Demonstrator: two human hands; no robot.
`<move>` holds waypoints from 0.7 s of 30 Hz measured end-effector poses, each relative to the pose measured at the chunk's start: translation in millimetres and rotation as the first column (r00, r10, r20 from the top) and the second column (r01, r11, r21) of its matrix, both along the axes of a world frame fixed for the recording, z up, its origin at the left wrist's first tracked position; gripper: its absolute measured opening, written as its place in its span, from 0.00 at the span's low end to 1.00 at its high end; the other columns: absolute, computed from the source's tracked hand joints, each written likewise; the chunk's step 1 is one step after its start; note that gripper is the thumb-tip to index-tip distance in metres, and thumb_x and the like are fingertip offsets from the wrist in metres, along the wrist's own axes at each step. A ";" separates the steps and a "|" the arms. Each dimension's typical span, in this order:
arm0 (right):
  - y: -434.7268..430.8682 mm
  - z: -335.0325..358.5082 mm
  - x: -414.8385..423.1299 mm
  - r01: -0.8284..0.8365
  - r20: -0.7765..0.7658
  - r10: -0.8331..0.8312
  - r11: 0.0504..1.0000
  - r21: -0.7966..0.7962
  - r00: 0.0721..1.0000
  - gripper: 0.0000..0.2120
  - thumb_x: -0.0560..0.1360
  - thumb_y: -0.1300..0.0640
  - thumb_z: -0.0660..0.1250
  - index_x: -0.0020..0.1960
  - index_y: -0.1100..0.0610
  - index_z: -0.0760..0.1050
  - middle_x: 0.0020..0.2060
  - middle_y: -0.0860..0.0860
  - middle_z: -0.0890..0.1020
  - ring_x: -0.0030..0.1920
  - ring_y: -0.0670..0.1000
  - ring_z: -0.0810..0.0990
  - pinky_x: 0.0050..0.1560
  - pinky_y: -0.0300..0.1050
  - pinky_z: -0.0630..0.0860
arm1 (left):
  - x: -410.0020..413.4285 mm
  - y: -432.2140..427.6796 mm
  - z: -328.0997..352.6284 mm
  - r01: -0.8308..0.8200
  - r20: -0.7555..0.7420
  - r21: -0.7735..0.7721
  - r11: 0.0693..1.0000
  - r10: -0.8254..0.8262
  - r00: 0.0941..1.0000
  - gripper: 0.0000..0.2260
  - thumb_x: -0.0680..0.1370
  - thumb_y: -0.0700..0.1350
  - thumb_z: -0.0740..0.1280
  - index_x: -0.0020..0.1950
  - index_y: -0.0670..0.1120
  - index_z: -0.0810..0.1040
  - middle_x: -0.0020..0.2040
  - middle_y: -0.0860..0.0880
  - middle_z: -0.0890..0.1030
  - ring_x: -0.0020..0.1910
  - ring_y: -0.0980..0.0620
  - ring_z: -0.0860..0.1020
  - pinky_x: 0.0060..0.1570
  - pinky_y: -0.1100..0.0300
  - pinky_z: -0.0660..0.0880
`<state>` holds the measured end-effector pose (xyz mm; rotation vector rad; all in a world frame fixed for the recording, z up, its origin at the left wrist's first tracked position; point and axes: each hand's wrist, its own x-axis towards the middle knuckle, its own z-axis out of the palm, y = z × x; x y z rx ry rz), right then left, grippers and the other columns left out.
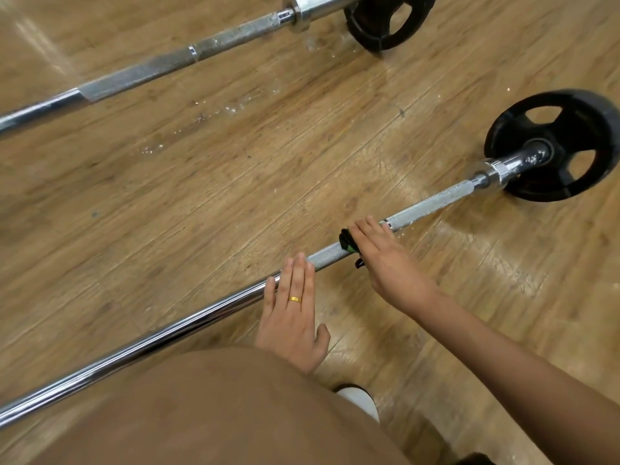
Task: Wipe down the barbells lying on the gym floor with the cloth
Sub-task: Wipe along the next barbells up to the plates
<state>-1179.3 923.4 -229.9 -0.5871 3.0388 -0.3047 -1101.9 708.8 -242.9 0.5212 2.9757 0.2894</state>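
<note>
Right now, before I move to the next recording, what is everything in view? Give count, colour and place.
near barbell: 1, silver, on the floor, running from lower left to right.
far barbell: 1, silver, on the floor, across the top.
near plate: 1, black, on the near barbell's right end.
far plate: 1, black, on the far barbell, at the top edge.
cloth: 1, black and green, on the near barbell under the right hand.
floor: brown wood, with white specks between the barbells.
ring: 1, gold, on the left hand.
shoe: 1, white, bottom centre.
leg: 1, in brown cloth, at the bottom.
left hand: flat, fingers on the near barbell.
right hand: presses the cloth onto the near barbell.
</note>
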 end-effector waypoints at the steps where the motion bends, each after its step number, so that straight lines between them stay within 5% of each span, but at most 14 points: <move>1: 6.9 -1.5 -4.5 0.004 -0.001 -0.004 1.000 0.000 1.000 0.35 0.73 0.75 0.62 0.77 0.61 0.61 0.75 0.59 0.66 0.78 0.59 0.59 0.78 0.49 0.46 | 0.7 -0.1 -0.7 0.004 -0.003 -0.001 1.000 -0.004 1.000 0.41 0.73 0.54 0.60 0.81 0.37 0.51 0.82 0.40 0.48 0.81 0.42 0.48 0.76 0.40 0.52; 6: -3.6 -4.2 3.2 0.177 0.009 -0.177 0.982 -0.068 0.984 0.33 0.74 0.74 0.60 0.78 0.62 0.60 0.75 0.59 0.65 0.79 0.60 0.56 0.78 0.49 0.41 | 4.7 3.5 -2.1 -0.009 -0.002 -0.017 1.000 0.009 1.000 0.42 0.73 0.54 0.62 0.81 0.37 0.52 0.82 0.39 0.48 0.81 0.42 0.48 0.76 0.40 0.51; 11: -4.6 -0.9 13.4 -0.022 -0.007 0.022 0.999 -0.031 1.000 0.37 0.69 0.78 0.63 0.77 0.64 0.62 0.74 0.61 0.68 0.77 0.60 0.62 0.77 0.53 0.48 | 8.2 8.3 -3.5 -0.044 0.017 0.027 0.999 0.044 0.999 0.42 0.75 0.60 0.60 0.81 0.37 0.54 0.82 0.40 0.51 0.81 0.42 0.49 0.75 0.40 0.54; 14: 16.1 -1.2 0.4 0.131 0.024 -0.130 0.990 -0.057 0.991 0.34 0.73 0.76 0.62 0.77 0.63 0.61 0.75 0.60 0.67 0.78 0.59 0.59 0.77 0.45 0.42 | 10.1 9.4 -4.6 -0.046 0.018 0.045 0.998 0.045 0.999 0.43 0.75 0.62 0.62 0.81 0.37 0.54 0.82 0.41 0.52 0.81 0.43 0.50 0.75 0.41 0.53; 17: 8.7 -0.7 8.9 0.232 0.047 -0.228 0.967 -0.108 0.973 0.32 0.75 0.75 0.59 0.78 0.63 0.60 0.76 0.59 0.64 0.79 0.59 0.54 0.79 0.49 0.42 | 13.0 9.4 -6.4 -0.038 0.004 0.058 0.998 0.038 0.999 0.44 0.75 0.65 0.62 0.80 0.37 0.55 0.82 0.40 0.54 0.81 0.42 0.51 0.75 0.41 0.52; 21: -11.5 0.5 34.8 0.063 0.063 -0.057 0.993 -0.103 0.996 0.36 0.71 0.78 0.60 0.78 0.64 0.61 0.76 0.60 0.65 0.79 0.60 0.57 0.78 0.54 0.47 | 20.5 12.7 -9.2 -0.040 -0.021 0.072 0.997 0.042 0.999 0.44 0.77 0.68 0.57 0.80 0.36 0.55 0.82 0.41 0.53 0.81 0.43 0.50 0.77 0.42 0.49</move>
